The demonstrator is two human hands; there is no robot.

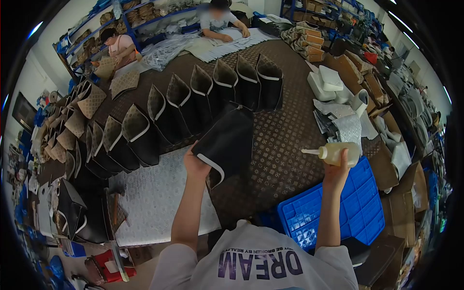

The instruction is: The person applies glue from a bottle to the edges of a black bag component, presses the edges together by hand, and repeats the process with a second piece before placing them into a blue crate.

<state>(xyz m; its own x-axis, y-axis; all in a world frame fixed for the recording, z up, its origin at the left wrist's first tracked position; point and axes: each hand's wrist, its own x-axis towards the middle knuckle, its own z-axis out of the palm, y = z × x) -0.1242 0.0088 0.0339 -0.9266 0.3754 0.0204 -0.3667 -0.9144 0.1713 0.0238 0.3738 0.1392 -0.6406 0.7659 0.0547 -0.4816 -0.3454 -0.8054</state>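
Wide work table (290, 140), covered in a brown sheet printed with a repeating light motif, running from the near edge up to two other people at the far end. One person (220, 21) at the far edge, bent over pale sheets; another person (118, 46) at the far left, handling a patterned piece. Shelving (145, 14) with blue frames behind both, packed with stock.

Curved row of dark bag bodies (203, 99) standing upright across the table, nine or so countable in the near arc, each with a patterned flap and a pale trim line; more of the same crowding the left edge, too overlapped to count. One white quilted mat (150, 198) lying under the left forearm. One blue plastic crate (338, 208) at the near right, upturned, ribbed base showing. Cardboard boxes (401, 188) stacked along the right edge, leaving little room there; open brown surface between the bag row and the crate.

Dark bag panel (227, 145) with a pale trim strip, lifted above the table just in front of the row, gripped at its lower corner by the left hand (195, 164). Small yellowish squeeze bottle (333, 152), nozzle pointing left, clasped from below by the right hand (338, 169), over the crate's far edge.

Legible on the shirt (261, 263), seen upside down: "DREAM".
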